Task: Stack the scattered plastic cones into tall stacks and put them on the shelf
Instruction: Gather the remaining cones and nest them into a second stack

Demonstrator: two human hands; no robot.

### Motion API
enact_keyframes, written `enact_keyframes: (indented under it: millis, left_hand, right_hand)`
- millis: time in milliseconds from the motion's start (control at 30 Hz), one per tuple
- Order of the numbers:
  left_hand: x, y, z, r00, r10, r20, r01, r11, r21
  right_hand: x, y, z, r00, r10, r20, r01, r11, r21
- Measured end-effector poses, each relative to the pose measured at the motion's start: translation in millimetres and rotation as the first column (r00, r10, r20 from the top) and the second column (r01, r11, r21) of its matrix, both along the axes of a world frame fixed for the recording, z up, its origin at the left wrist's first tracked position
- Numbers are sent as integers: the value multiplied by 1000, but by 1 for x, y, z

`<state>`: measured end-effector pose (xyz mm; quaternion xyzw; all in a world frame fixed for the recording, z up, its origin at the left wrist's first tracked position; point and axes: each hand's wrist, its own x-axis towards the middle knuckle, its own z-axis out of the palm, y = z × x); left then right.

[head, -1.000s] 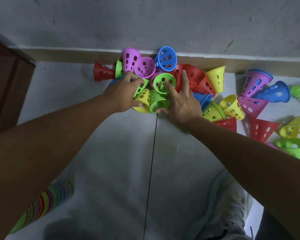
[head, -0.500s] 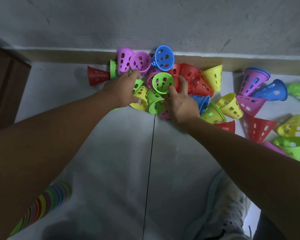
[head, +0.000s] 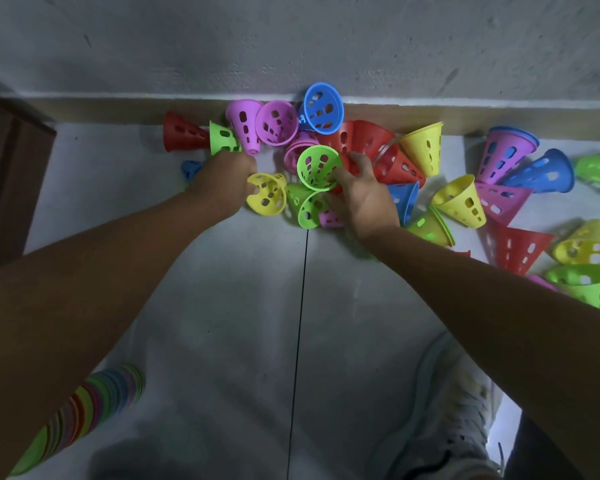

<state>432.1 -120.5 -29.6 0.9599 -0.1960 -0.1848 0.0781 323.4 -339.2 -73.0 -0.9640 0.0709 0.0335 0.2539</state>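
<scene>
Both arms are reaching down into a pile of perforated plastic cones dumped on the pale floor [head: 222,306] right along the far edge where it meets the skirting board [head: 499,117]. The left hand [head: 219,181] has its fingers curled under, knuckles up, and it's pressed against a yellow cone [head: 267,194] lying on its side, though I honestly can't tell if it's actually gripping that one or something hidden underneath. The right hand [head: 361,197] has its fingers curled round the rim of a green cone [head: 319,168] whose open mouth faces up at the camera, so that one's being held. Just below it sits another green cone [head: 307,209] tipped over, with a small pink one [head: 329,218] touching it. Up against the skirting there's a blue cone [head: 323,107], two pink cones [head: 262,124] side by side, and a red cone [head: 181,133] furthest left. To the right of the hands the mess carries on toward the floor's right edge: red, yellow, pink and blue ones all lying at odd angles, some touching. Near the lower left corner of the floor there's a striped stack of cones [head: 80,414] already nested together, lying partly behind the left forearm. A grey sneaker [head: 447,410] shows bottom right.
</scene>
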Motion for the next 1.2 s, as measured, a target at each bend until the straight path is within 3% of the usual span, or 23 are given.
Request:
enact_keyframes:
  millis: [400,733,1067,1200]
  left_hand:
    - [-28,31,51,992,126,-24,-128,967,-222]
    - [-61,74,141,997,72,16,-66,970,-234]
    - [-135,130,259,993,93,68,-67,945,-320]
    - [-172,159,294,979,170,110,-120,924,-363]
  right_hand:
    - [0,-11,9,990,-114,86,102,986,133]
    - [4,23,79,972,-165,168,109,948,298]
    - [-15,76,173,974,4,229,-82,938,336]
    - [-25,91,229,955,105,276,-178,951,253]
